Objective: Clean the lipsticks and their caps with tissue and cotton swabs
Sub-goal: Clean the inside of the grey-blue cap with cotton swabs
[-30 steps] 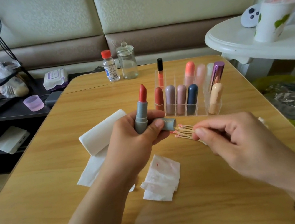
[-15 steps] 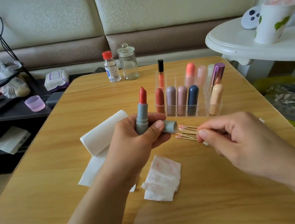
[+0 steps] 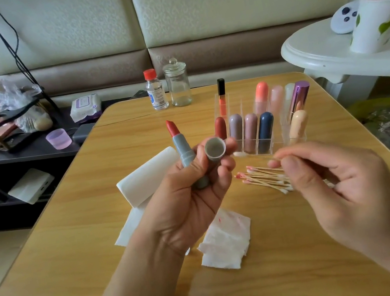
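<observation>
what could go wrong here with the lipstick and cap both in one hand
The left hand grips both the open lipstick and its cap, so either might slip. The bare red tip could smear on the fingers. The right hand pinches a thin swab that might bend or miss the cap's opening.

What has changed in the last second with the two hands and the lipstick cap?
The left hand turned the cap so its open mouth now faces the camera; earlier it pointed right. The right hand lifted off the cotton swabs, seemingly pinching one between its fingers. The open lipstick stays gripped in the left hand; the tissue did not move.
</observation>
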`<state>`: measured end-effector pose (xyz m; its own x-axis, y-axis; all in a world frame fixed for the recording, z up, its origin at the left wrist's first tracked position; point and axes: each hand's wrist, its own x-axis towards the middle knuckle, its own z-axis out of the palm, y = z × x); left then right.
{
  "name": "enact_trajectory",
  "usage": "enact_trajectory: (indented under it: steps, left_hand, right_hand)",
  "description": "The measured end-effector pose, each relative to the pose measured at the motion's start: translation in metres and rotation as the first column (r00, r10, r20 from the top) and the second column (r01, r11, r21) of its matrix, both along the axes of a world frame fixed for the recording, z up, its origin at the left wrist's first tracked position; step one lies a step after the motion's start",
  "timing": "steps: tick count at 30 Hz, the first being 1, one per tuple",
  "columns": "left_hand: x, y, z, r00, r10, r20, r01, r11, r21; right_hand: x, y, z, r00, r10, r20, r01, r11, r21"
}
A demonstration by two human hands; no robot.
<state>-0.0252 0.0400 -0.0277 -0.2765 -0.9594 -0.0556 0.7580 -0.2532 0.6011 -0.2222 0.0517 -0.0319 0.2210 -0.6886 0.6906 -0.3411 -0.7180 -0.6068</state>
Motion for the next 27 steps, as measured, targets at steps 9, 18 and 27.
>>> enact_trajectory:
  steps: [9,18,27]
  left_hand:
    - [0.000,0.001,0.000,0.988,-0.123,-0.098,0.108,0.983,-0.146]
    - [-0.004,0.000,0.000,0.998,0.030,0.047,-0.027,0.998,-0.050]
    - [-0.002,-0.007,-0.002,0.971,0.209,0.113,-0.212,0.977,0.023]
  right_hand:
    - [0.002,0.005,0.005,0.999,0.044,-0.031,-0.046,0.997,-0.059]
    - [-0.002,0.000,0.002,0.997,-0.044,-0.069,0.041,0.998,-0.040]
    - [-0.006,-0.011,-0.014,0.816,-0.226,-0.532,0.352,0.925,0.147]
